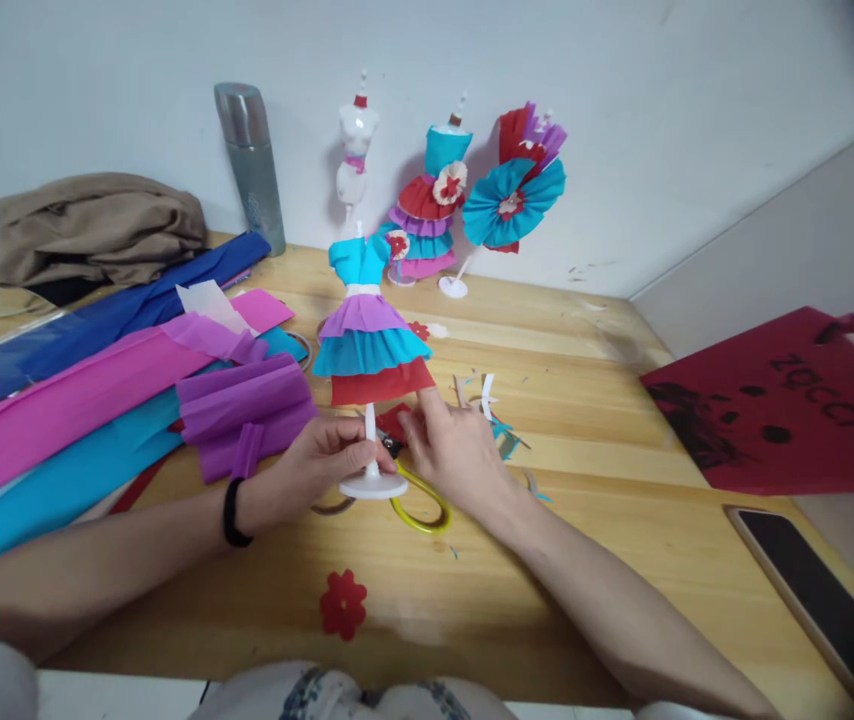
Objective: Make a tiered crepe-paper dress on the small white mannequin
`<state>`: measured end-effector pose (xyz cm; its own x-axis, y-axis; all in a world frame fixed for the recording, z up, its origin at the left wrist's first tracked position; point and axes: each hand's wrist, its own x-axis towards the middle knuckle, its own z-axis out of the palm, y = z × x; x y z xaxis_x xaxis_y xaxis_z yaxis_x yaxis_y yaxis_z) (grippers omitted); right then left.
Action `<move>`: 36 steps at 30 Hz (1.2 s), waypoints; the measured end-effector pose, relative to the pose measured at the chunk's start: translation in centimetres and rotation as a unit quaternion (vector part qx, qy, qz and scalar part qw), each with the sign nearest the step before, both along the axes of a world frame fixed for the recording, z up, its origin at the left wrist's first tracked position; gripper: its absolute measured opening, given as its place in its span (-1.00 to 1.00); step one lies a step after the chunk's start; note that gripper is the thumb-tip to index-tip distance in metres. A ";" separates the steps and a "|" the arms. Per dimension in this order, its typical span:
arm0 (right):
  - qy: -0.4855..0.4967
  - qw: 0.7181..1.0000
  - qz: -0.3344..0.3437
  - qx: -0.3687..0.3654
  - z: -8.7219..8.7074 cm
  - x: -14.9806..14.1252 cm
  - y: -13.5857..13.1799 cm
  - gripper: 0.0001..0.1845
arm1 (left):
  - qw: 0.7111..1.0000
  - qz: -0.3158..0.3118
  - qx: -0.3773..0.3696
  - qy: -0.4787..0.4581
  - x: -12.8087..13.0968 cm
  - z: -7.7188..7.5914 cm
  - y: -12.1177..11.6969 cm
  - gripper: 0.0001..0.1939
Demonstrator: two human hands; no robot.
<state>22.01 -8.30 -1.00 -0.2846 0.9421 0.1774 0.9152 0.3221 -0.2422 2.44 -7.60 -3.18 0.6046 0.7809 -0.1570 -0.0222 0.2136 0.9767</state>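
Note:
A small white dress-form mannequin wears a crepe paper dress point(374, 345) with a turquoise bodice, white waistband and purple, turquoise and red ruffles. My left hand point(337, 447) is closed around its white stand point(370, 425), just above the round base. Close to the right end of the red hem is my right hand point(453, 445), loosely curled, its index fingertip at the hem and its thumb apart. Yellow-handled scissors point(427, 520) lie between my hands, partly hidden by the base. A red paper flower point(343, 604) lies nearer me on the table.
Behind stand a nearly bare mannequin point(358, 135) and two dressed ones point(448, 150) point(515, 205). Crepe paper sheets point(97, 385) spread at left, before a brown cloth point(101, 230) and a bottle point(251, 165). Paper scraps point(506, 440), a red bag point(779, 420) and a phone point(802, 590) lie right.

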 end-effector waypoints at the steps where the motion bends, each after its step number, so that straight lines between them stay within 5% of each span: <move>1: 0.055 0.998 0.002 -0.003 -0.1 0.1 0.0 -0.56 | 1.000 0.004 0.003 0.000 0.0 -0.1 0.1 -0.40; 3: 0.190 0.981 0.026 -0.037 -0.3 0.3 0.0 -0.55 | 1.000 0.006 0.010 -0.004 -0.1 -0.4 0.2 -0.40; 5: 0.343 0.932 0.050 -0.103 -0.3 0.3 0.0 -0.52 | 1.000 0.005 0.018 -0.009 -0.1 -0.6 0.4 -0.41; 10: 0.600 0.750 0.065 -0.272 0.3 0.1 -0.2 -0.29 | 0.999 0.002 0.030 -0.028 -0.2 -0.7 0.7 -0.43; 15: 0.721 0.558 0.089 -0.401 0.8 -0.3 -0.2 -0.61 | 0.999 0.004 0.035 -0.011 -0.2 -0.7 0.9 -0.44; 18: 0.758 0.483 0.092 -0.429 0.7 -0.4 0.0 -0.72 | 0.998 -0.005 0.058 0.009 0.0 -0.8 0.8 -0.49; 24: 0.775 0.448 0.077 -0.439 0.3 -0.5 0.0 -0.47 | 0.996 -0.015 0.086 0.036 0.2 -1.0 0.8 -0.61; 36: 0.765 0.451 0.078 -0.453 0.6 -1.3 -0.6 -0.52 | 0.991 -0.030 0.121 0.049 0.4 -1.4 0.6 -0.64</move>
